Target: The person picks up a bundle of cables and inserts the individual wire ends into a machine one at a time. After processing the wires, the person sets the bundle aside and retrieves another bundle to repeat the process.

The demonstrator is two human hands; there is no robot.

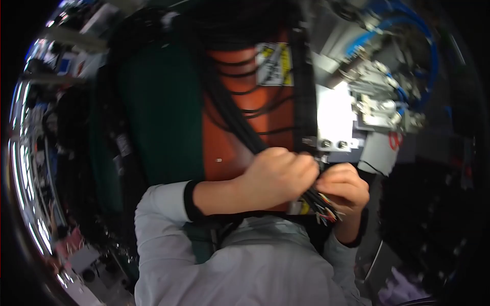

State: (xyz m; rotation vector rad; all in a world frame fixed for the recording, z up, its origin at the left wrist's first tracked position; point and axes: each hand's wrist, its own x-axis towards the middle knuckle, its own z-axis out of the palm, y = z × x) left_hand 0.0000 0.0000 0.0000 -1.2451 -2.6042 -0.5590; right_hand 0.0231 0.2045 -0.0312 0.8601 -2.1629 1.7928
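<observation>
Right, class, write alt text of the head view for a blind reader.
A person's left hand grips a bundle of black cables, the right hand close beside it, near the coloured wire ends. Behind is an orange panel.

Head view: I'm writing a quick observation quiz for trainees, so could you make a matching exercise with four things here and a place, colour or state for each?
Things
1. Left hand
2. Cable ends
3. Blue hose
4. Orange panel

Places and states
A. Curving in a loop at the upper right
B. Bearing a white and yellow label
C. Closed around the black cables
D. Fanned out, showing coloured wires

Right pairs: 1-C, 2-D, 3-A, 4-B
</observation>
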